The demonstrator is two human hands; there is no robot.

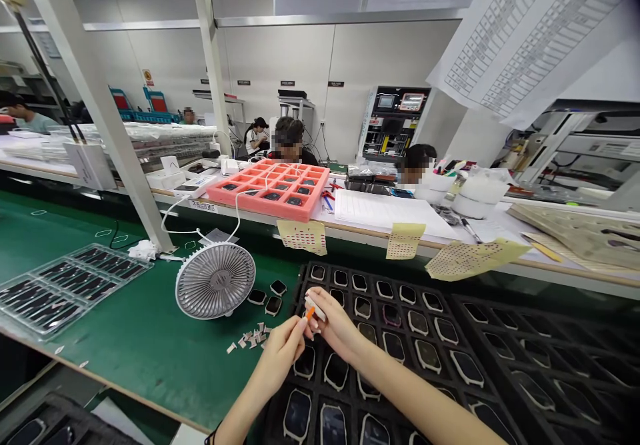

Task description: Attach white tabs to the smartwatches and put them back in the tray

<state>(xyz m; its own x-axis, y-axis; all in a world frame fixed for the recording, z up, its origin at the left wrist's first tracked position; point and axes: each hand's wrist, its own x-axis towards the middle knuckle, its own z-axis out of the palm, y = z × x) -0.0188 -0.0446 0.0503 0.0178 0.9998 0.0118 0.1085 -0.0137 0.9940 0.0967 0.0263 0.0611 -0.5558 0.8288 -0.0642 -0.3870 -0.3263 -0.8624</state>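
Note:
Over the black foam tray (350, 365), my two hands meet at a small pale piece (315, 305), which looks like a watch seen from its edge. My right hand (334, 322) grips it between thumb and fingers. A thin orange strip or stick (310, 313) lies against it, pinched in the closed fingertips of my left hand (284, 348). Fingers hide most of both pieces. Rows of square watches (417, 323) sit in the tray's slots. Three loose watches (273, 306) and several small pale clips or tabs (254, 337) lie on the green mat left of my hands.
A white round fan (216, 281) stands to the left, its cable rising to the shelf. Further left is a clear tray (85, 278) of dark parts. A pink foam tray (270, 188) and papers (380, 213) rest on the shelf. Another black tray (540, 352) is at right. People sit beyond.

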